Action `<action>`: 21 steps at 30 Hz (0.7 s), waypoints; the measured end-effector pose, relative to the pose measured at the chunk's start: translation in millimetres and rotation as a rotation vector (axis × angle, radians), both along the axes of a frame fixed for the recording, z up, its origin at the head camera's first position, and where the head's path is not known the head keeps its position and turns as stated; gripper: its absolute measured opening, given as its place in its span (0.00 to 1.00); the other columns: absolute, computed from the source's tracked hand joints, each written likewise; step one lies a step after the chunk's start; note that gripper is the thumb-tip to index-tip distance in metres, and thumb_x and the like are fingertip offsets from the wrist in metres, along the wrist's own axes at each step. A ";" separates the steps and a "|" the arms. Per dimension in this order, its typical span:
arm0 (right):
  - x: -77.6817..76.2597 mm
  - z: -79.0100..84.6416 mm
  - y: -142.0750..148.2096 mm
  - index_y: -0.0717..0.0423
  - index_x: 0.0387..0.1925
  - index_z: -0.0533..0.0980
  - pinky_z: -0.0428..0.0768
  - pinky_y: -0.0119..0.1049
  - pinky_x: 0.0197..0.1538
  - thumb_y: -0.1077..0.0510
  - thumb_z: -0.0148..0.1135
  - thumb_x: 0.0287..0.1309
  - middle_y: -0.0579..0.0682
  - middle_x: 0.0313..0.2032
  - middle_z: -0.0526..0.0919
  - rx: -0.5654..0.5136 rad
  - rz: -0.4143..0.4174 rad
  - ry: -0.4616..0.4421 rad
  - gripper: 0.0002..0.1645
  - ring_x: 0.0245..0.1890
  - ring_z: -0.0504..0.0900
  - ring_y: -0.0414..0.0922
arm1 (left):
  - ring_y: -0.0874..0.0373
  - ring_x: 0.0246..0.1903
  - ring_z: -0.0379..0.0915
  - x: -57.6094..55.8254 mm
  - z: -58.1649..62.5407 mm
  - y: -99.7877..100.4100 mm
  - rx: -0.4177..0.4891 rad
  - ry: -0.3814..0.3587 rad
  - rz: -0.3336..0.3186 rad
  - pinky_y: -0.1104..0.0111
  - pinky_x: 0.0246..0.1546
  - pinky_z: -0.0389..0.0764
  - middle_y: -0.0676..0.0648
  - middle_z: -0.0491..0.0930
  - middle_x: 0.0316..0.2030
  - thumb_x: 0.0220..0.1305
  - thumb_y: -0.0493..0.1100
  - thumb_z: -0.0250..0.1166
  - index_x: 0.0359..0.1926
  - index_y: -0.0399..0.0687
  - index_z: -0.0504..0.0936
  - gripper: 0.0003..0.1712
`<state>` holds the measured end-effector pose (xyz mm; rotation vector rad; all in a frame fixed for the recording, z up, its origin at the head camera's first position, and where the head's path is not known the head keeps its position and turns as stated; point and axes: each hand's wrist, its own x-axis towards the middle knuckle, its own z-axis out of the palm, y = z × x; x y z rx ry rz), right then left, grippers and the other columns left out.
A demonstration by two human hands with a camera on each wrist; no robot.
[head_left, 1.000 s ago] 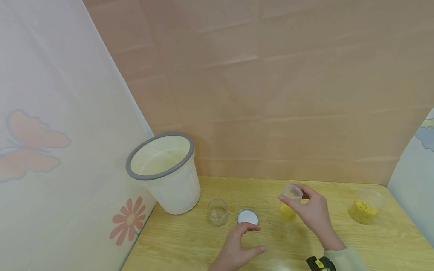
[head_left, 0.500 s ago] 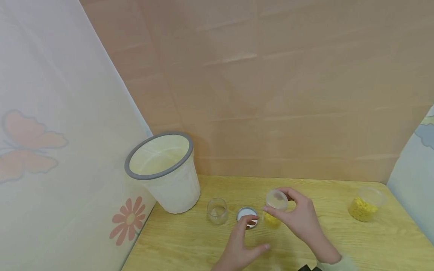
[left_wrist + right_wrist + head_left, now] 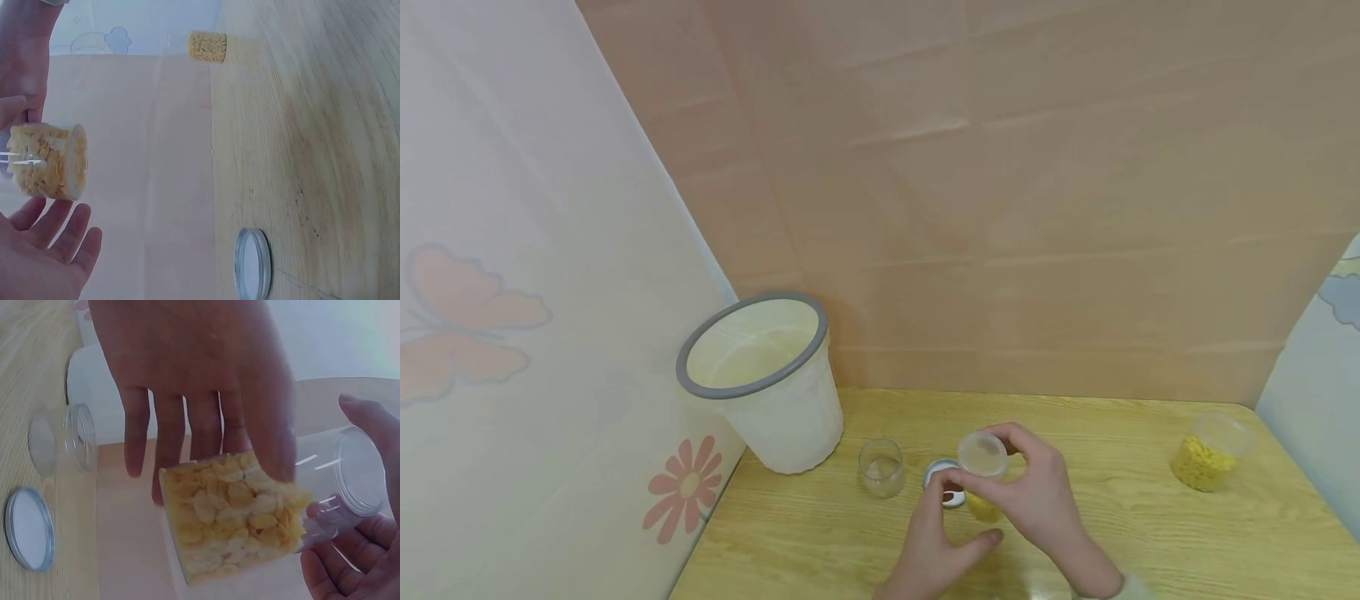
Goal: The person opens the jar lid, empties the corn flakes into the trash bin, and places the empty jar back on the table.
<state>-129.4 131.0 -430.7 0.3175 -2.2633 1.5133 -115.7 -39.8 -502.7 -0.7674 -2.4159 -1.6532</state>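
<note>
My right hand [image 3: 1037, 492] grips a clear jar [image 3: 983, 458] near its upper end. Yellow flakes [image 3: 234, 519] fill the lower part of this jar, which hangs above the wooden table. Around the lower end of the jar, my left hand [image 3: 925, 546] has its fingers and thumb spread apart. Whether the left hand touches the jar I cannot tell. Behind the left fingertips lies a metal-rimmed lid [image 3: 30, 528] with a white face. An uncovered, empty clear jar [image 3: 882, 471] stands to the left of the lid.
A white bin [image 3: 797, 421] with a grey rim stands at the back left by the side cloth. Another clear container of yellow flakes [image 3: 1202, 462] sits at the far right of the table [image 3: 1135, 517]. Cloth walls [image 3: 1037, 317] rise behind and at the sides.
My right hand has carried the jar of flakes leftward to my left hand. The left hand has shifted slightly right and remains spread. The lid, empty jar and bin have stayed put.
</note>
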 end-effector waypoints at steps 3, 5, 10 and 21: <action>3.2 1.1 -6.4 0.37 0.43 0.82 0.73 0.35 0.46 0.45 0.88 0.35 0.35 0.34 0.83 -0.037 -0.002 -0.006 0.30 0.38 0.80 0.40 | 0.58 0.60 0.68 0.1 2.3 3.2 0.008 0.033 0.020 0.58 0.57 0.73 0.60 0.70 0.62 0.61 0.52 0.75 0.65 0.63 0.64 0.37; 5.3 1.2 -10.5 0.37 0.43 0.82 0.71 0.36 0.48 0.47 0.89 0.35 0.36 0.35 0.84 -0.064 -0.005 -0.009 0.30 0.38 0.80 0.41 | 0.58 0.60 0.68 0.0 4.0 5.9 0.020 0.050 0.039 0.58 0.56 0.73 0.59 0.70 0.62 0.61 0.50 0.75 0.65 0.63 0.64 0.37; 7.9 0.0 -19.4 0.39 0.42 0.83 0.67 0.37 0.49 0.50 0.90 0.32 0.37 0.36 0.84 -0.126 -0.008 0.001 0.31 0.39 0.78 0.43 | 0.58 0.55 0.71 1.0 7.7 12.9 0.058 0.057 0.112 0.58 0.53 0.74 0.58 0.73 0.59 0.64 0.46 0.73 0.64 0.59 0.65 0.33; 13.6 -1.8 -31.0 0.38 0.41 0.82 0.69 0.37 0.49 0.50 0.90 0.31 0.36 0.35 0.84 -0.132 -0.019 -0.009 0.31 0.38 0.79 0.43 | 0.59 0.50 0.76 5.7 15.5 17.8 0.101 0.032 0.216 0.59 0.51 0.78 0.58 0.80 0.51 0.49 0.31 0.76 0.60 0.53 0.72 0.37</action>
